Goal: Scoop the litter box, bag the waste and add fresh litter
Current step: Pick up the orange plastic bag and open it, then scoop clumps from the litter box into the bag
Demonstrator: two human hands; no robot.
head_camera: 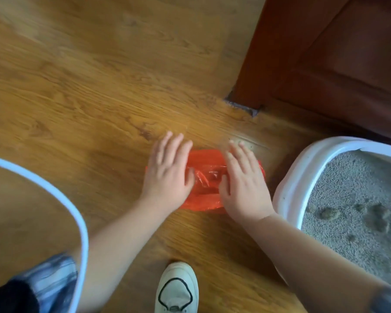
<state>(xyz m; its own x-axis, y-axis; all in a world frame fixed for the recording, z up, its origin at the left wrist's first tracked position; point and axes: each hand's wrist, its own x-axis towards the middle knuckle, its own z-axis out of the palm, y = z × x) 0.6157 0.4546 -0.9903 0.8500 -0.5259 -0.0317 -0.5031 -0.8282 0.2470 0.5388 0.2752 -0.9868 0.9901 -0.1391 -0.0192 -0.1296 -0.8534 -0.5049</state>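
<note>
The fingers (pixel 175 150) of the left hand (pixel 167 175) lie straight and close together, flat on the left part of an orange plastic bag (pixel 207 177). The right hand (pixel 244 181) presses the bag's right part the same way, with its thumb tucked toward the middle. The crumpled bag lies on the wooden floor (pixel 77 86), just left of the white litter box (pixel 303 172). Dark clumps (pixel 330 213) sit on the box's grey litter (pixel 359 184). A white shoe (pixel 177 288) stands nearer the person, and a white-rimmed container (pixel 78 213) is at the far left.
</note>
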